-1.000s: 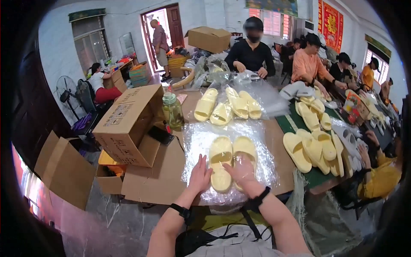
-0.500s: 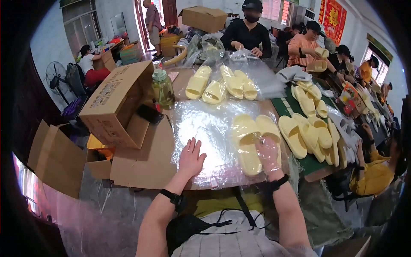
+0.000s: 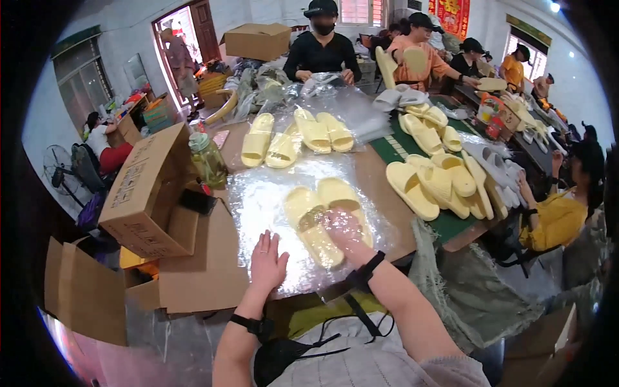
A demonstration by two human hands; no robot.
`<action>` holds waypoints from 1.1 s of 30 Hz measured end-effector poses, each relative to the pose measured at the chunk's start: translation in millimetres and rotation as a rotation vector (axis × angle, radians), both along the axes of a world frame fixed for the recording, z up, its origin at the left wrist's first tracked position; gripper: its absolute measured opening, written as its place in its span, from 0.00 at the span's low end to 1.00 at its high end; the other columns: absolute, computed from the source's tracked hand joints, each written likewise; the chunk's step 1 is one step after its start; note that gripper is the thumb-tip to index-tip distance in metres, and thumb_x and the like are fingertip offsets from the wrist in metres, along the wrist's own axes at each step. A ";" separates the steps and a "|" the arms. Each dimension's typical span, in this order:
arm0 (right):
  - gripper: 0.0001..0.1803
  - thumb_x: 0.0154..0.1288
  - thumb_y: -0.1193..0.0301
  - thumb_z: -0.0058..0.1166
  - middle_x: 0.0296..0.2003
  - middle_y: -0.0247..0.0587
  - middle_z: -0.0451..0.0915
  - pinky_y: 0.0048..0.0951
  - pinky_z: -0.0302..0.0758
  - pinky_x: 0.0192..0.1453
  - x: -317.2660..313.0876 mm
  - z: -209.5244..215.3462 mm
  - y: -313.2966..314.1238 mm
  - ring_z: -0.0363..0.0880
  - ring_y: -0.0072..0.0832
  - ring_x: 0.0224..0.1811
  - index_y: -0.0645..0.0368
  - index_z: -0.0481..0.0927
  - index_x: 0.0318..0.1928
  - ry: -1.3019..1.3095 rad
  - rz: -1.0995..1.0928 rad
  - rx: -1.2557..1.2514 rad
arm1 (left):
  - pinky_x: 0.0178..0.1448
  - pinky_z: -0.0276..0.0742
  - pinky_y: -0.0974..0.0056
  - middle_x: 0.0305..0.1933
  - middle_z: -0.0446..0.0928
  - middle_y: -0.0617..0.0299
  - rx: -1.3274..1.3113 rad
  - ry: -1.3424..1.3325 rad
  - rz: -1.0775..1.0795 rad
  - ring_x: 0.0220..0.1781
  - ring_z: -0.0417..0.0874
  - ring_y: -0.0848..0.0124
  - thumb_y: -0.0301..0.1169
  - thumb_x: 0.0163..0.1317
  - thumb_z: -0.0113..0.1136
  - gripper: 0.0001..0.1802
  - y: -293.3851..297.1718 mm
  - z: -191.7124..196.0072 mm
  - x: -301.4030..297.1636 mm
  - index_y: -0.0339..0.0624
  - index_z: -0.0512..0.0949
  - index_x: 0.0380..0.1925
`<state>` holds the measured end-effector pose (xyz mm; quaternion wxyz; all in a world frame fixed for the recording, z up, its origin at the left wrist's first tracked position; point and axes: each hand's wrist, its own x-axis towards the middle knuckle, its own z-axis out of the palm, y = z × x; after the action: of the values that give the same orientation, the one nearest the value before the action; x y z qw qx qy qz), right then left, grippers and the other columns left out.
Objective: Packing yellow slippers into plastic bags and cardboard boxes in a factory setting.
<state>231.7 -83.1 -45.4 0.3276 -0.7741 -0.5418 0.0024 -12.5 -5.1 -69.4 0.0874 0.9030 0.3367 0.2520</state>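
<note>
My left hand (image 3: pixel 268 261) lies flat, fingers out, on a stack of clear plastic bags (image 3: pixel 248 209) at the table's near side. Just right of it, a pair of pale yellow slippers (image 3: pixel 320 242) sits side by side, toes away from me, under clear film. My right hand (image 3: pixel 343 226) is inside that clear bag, gripping the pair over the right slipper. Glare on the plastic partly hides its fingers. Beyond the stack, two more pairs of yellow slippers (image 3: pixel 258 142) rest on clear plastic.
An open cardboard box (image 3: pixel 145 213) stands left, beside a green-tinted bottle (image 3: pixel 207 161) and a dark phone (image 3: pixel 196 201). Loose yellow slippers (image 3: pixel 412 190) pile on a green surface at right. Across the table a person in black (image 3: pixel 322 51) handles plastic; a person in yellow (image 3: pixel 548 219) sits right.
The whole view has shifted, moving the surroundings left. My right hand and the bagged slippers have slid left, closer to my left hand, which stays flat on the bags.
</note>
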 end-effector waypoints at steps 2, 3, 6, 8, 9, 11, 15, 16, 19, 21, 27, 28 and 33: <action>0.12 0.62 0.63 0.59 0.31 0.45 0.82 0.42 0.80 0.43 44.5 -16.1 -20.1 0.82 0.44 0.38 0.59 0.81 0.36 -0.202 -0.154 0.082 | 0.76 0.54 0.47 0.73 0.59 0.37 -0.034 0.009 -0.028 0.74 0.59 0.42 0.43 0.65 0.56 0.34 0.5 2.2 5.8 0.35 0.66 0.67; 0.12 0.63 0.62 0.58 0.31 0.47 0.82 0.45 0.79 0.43 56.3 -24.6 -32.7 0.81 0.46 0.38 0.59 0.81 0.35 -0.261 -0.156 0.255 | 0.75 0.54 0.46 0.73 0.59 0.38 -0.029 0.015 -0.012 0.74 0.59 0.42 0.42 0.64 0.57 0.34 2.3 0.7 3.7 0.35 0.66 0.67; 0.11 0.63 0.63 0.57 0.31 0.48 0.81 0.45 0.77 0.44 39.1 33.7 -96.8 0.80 0.47 0.39 0.58 0.82 0.36 0.103 -0.248 0.096 | 0.75 0.55 0.45 0.73 0.60 0.38 -0.014 0.008 0.025 0.74 0.59 0.42 0.41 0.64 0.57 0.34 5.1 -9.4 -16.1 0.35 0.67 0.66; 0.10 0.63 0.64 0.57 0.32 0.48 0.81 0.44 0.76 0.46 61.2 49.3 -150.4 0.80 0.48 0.40 0.57 0.82 0.37 -0.190 -0.212 -0.006 | 0.74 0.57 0.45 0.73 0.61 0.39 0.003 -0.016 0.010 0.74 0.60 0.42 0.42 0.64 0.58 0.34 2.0 -0.3 -12.1 0.35 0.67 0.66; 0.10 0.62 0.64 0.57 0.33 0.49 0.80 0.46 0.75 0.46 71.2 56.3 -177.3 0.79 0.48 0.41 0.57 0.82 0.36 -0.163 -0.255 -0.030 | 0.74 0.57 0.45 0.73 0.60 0.39 0.018 -0.024 -0.002 0.74 0.60 0.42 0.42 0.64 0.57 0.34 3.7 -3.3 -10.9 0.35 0.67 0.66; 0.09 0.61 0.65 0.57 0.34 0.50 0.79 0.47 0.75 0.46 94.9 65.0 -235.1 0.78 0.49 0.41 0.59 0.81 0.34 -0.191 -0.337 -0.022 | 0.74 0.57 0.46 0.74 0.59 0.41 0.040 -0.027 -0.012 0.74 0.59 0.43 0.43 0.65 0.56 0.33 6.5 -5.5 -12.0 0.36 0.67 0.67; 0.11 0.63 0.66 0.57 0.40 0.50 0.80 0.43 0.74 0.47 108.9 134.4 -320.0 0.78 0.47 0.44 0.60 0.81 0.40 -0.163 -0.441 -0.184 | 0.74 0.57 0.47 0.74 0.59 0.41 0.028 -0.006 -0.001 0.74 0.60 0.44 0.44 0.66 0.55 0.33 9.5 -7.9 -12.2 0.37 0.66 0.67; 0.09 0.62 0.68 0.56 0.36 0.52 0.78 0.45 0.74 0.47 117.0 131.2 -344.9 0.78 0.49 0.43 0.62 0.80 0.37 -0.286 -0.480 -0.206 | 0.74 0.57 0.47 0.74 0.59 0.41 0.029 -0.008 -0.008 0.74 0.60 0.45 0.43 0.66 0.55 0.33 10.6 -8.1 -12.1 0.37 0.66 0.67; 0.11 0.61 0.70 0.53 0.29 0.58 0.77 0.48 0.75 0.47 130.0 127.4 -397.2 0.78 0.54 0.39 0.67 0.79 0.30 -0.448 -0.603 -0.375 | 0.74 0.58 0.47 0.74 0.59 0.41 0.036 -0.015 -0.020 0.74 0.60 0.45 0.42 0.66 0.56 0.33 11.5 -9.4 -8.6 0.37 0.66 0.67; 0.11 0.59 0.68 0.54 0.31 0.59 0.79 0.49 0.75 0.46 118.5 124.5 -405.7 0.78 0.54 0.41 0.66 0.80 0.31 -0.340 -0.650 -0.511 | 0.73 0.59 0.47 0.73 0.60 0.40 0.073 -0.023 -0.014 0.74 0.60 0.44 0.42 0.66 0.56 0.32 8.4 -6.4 -10.1 0.36 0.67 0.66; 0.17 0.55 0.62 0.54 0.34 0.57 0.82 0.49 0.75 0.45 130.5 39.2 -419.9 0.80 0.53 0.38 0.65 0.83 0.33 -0.114 -0.356 -0.737 | 0.73 0.59 0.46 0.73 0.61 0.41 0.054 -0.012 -0.018 0.73 0.60 0.43 0.42 0.66 0.56 0.32 6.7 -7.5 -9.1 0.36 0.66 0.67; 0.18 0.55 0.60 0.54 0.35 0.57 0.82 0.48 0.75 0.45 133.3 20.0 -418.6 0.81 0.51 0.38 0.64 0.83 0.33 -0.029 -0.379 -0.757 | 0.73 0.59 0.46 0.73 0.60 0.41 0.064 -0.019 -0.024 0.74 0.60 0.43 0.42 0.66 0.56 0.33 7.1 -9.4 -10.1 0.36 0.66 0.67; 0.21 0.57 0.57 0.53 0.34 0.54 0.84 0.47 0.77 0.45 154.5 -34.5 -384.0 0.82 0.51 0.38 0.66 0.84 0.32 0.161 -0.365 -1.010 | 0.73 0.58 0.46 0.74 0.59 0.42 0.057 0.002 -0.025 0.74 0.59 0.44 0.43 0.66 0.56 0.34 7.6 -6.9 -8.5 0.38 0.65 0.68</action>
<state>386.2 -467.1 -79.9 -0.0498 -0.9140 -0.3033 0.2649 -21.0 2.6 -76.3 0.0646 0.9095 0.3180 0.2597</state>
